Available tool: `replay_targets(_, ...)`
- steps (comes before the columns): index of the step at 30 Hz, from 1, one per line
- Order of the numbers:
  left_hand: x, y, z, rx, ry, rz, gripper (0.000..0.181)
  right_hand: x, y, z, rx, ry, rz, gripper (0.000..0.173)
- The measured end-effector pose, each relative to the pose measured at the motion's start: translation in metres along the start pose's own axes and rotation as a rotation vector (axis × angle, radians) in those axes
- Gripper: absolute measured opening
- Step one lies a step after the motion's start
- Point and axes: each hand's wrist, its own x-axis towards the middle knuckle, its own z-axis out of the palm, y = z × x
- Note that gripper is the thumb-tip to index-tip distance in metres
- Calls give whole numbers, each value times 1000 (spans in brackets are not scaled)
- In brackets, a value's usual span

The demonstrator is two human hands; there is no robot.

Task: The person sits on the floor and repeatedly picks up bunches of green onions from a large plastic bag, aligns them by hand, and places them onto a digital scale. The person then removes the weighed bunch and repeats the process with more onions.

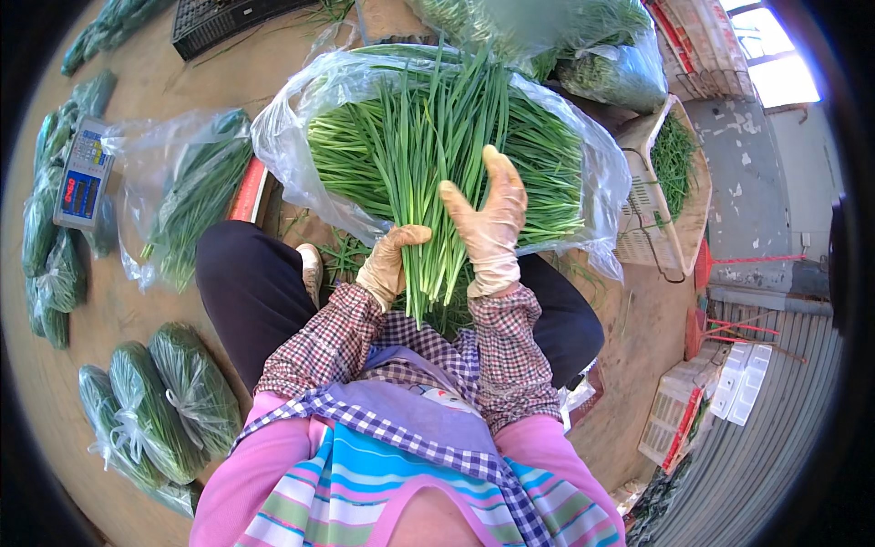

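A loose bunch of garlic chives [437, 157] fans out before me, pale stem ends towards my body and green tips pointing away. My left hand [388, 267], in a pale, stained glove, grips it near the stem ends with the thumb on top. On the bunch's other side my gloved right hand [493, 222] is raised, thumb and fingers spread, holding nothing. Whether its fingers touch the leaves is hard to tell. Under and behind the bunch, an opened clear plastic bag [605, 184] holds more chives [547, 171] lying crosswise.
At left, a digital scale [83, 174] sits among bagged greens. A partly filled plastic bag [198, 184] lies left of my knee, with several tied bags [147, 403] nearer. Right stand a crate [649, 191] with loose leaves and red-handled brooms [738, 260]. A black crate [219, 24] is behind.
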Motion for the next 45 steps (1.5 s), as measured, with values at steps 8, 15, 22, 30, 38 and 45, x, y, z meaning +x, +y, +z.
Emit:
replay_targets(8,6,-5,-11,-63,13,-14,41,-12,-15,1,-42,-110,-124,21)
replay_targets(15,0,3,31,-101,-71,1,59,-17,-14,-22,1135,-16,325,15)
replay_targets(22,9,-9,29,100,-140,58,43,-68,-36,-47,1354,-60,297,19)
replay_targets(30,4,7,28,106,-199,-50,57,-98,41,-82,-72,-206,203,38)
replay_targets(38,0,5,-9,-1,-69,23,11,-27,-45,-30,5,-131,-105,42)
replay_targets(45,-2,3,1,-73,-67,63,3,-31,-26,-16,888,-87,330,10)
